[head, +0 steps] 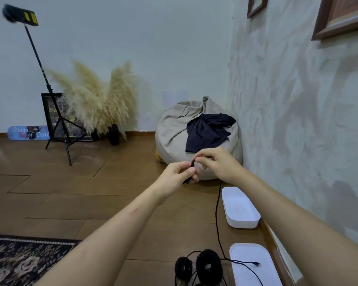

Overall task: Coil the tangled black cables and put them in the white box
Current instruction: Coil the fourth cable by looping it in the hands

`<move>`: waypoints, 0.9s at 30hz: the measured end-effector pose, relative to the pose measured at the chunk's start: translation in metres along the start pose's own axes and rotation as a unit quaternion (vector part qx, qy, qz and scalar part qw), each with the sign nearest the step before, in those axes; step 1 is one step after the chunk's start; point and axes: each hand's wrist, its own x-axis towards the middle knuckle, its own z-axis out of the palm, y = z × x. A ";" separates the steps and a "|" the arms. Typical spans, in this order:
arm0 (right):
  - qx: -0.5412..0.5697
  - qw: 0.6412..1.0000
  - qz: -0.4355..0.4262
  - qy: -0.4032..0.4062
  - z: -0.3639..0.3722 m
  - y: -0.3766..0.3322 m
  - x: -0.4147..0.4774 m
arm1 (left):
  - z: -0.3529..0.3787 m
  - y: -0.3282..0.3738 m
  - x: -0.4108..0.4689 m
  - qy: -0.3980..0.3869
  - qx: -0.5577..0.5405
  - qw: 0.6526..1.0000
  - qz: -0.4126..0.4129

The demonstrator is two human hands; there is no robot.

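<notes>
- While both arms reach out over the wooden floor (112,182), the left hand (179,175) grips a black cable (192,166), its fingers (194,178) curled round the end.
- Right hand (219,164) pinches the same cable just above, fingertips closed on it.
- From the hands, the cable hangs to the floor, passing just beside the open white box (241,221) by the wall.
- More coiled cables (208,265) lie near a white lid (254,275).
</notes>
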 end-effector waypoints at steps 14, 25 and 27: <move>0.128 0.990 0.030 0.044 -0.008 -0.005 -0.002 | -0.011 0.030 -0.007 -0.076 -0.002 0.997 -0.002; 0.241 0.969 0.057 -0.027 0.029 -0.016 -0.008 | -0.010 0.034 0.000 -0.021 -0.207 0.978 0.009; 0.179 0.978 0.070 -0.082 0.042 -0.017 -0.010 | -0.011 0.034 0.005 0.017 -0.256 0.966 0.020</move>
